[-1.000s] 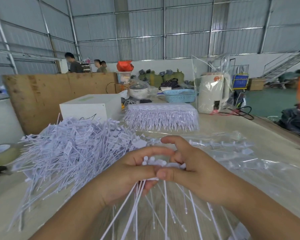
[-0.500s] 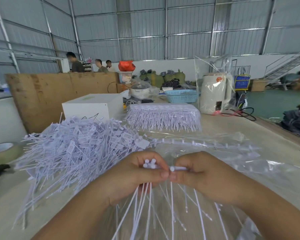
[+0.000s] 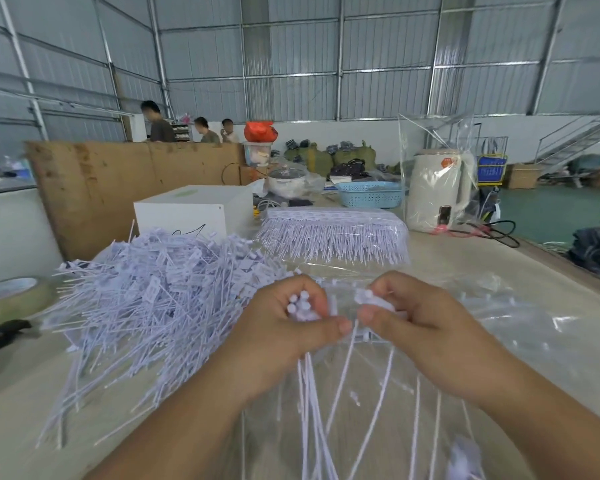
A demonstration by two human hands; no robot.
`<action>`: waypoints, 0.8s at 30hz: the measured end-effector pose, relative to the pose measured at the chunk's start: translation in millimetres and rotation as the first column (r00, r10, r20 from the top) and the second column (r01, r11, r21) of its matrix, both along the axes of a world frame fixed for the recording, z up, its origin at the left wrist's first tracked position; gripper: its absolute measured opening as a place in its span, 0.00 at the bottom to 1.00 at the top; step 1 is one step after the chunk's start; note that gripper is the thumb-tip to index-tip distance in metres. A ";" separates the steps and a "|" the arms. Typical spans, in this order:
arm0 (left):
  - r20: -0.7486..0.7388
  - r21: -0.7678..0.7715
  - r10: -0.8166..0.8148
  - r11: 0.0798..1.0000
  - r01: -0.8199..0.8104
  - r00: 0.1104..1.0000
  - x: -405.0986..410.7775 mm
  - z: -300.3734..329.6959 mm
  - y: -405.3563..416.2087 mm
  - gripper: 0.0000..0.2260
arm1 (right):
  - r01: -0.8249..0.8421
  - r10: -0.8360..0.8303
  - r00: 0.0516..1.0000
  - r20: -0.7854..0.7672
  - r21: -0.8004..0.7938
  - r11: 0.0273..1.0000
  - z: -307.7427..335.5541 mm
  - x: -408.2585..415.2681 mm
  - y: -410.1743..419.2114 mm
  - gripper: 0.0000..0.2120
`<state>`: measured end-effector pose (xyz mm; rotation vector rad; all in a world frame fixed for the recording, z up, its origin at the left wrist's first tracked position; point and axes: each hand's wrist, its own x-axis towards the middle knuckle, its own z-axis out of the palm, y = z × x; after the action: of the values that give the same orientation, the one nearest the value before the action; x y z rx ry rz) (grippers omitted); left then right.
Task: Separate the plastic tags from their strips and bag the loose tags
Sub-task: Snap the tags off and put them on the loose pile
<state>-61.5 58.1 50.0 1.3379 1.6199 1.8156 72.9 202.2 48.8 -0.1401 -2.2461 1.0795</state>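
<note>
The left hand [image 3: 288, 327] is curled around a small bunch of loose tags [image 3: 300, 306], their round white heads poking up above the thumb and their thin stems hanging down below the fist toward the viewer. Just to its right, with the thumb tips nearly meeting, the right hand [image 3: 413, 323] pinches the end of a tag strip [image 3: 369, 299], from which more stems trail down under that grip. Beneath both hands lies a clear plastic bag [image 3: 499, 327], spread across the table [image 3: 21, 410]. To the left of the left hand is a big heap of separated tags [image 3: 146, 292]. Farther out beyond both grips sits a neat stack of uncut strips [image 3: 333, 233], with a white box [image 3: 191, 211] to its left.
</note>
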 end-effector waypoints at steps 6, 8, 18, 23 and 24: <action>-0.004 -0.047 -0.152 0.987 0.152 0.988 -0.4 -1.7 -0.3 0.08 | -0.026 0.020 0.996 0.083 0.072 0.997 -12.2 -8.6 4.2 0.15; -0.017 -0.078 -0.140 0.987 0.139 0.990 -0.3 -1.8 0.1 0.09 | -0.025 0.013 0.994 0.105 0.116 0.993 -15.3 -9.6 5.6 0.10; -0.039 -0.158 -0.231 0.962 0.223 0.972 -8.9 -1.8 -2.4 0.15 | -0.018 -0.059 0.973 0.222 0.329 0.944 -18.8 -11.3 2.8 0.18; -0.141 -0.175 0.057 0.981 -0.082 0.988 -10.0 -5.0 0.9 0.16 | 0.050 -0.132 0.971 0.198 0.373 0.927 -20.0 -14.3 0.0 0.18; -0.133 -0.157 0.112 0.979 -0.132 0.985 -10.5 -6.1 2.9 0.16 | 0.048 -0.135 0.969 0.206 0.378 0.925 -20.2 -14.2 0.6 0.19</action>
<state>-72.0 61.0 43.9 1.3249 1.9112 1.6503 58.7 202.7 28.6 -0.2173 -2.5794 0.5961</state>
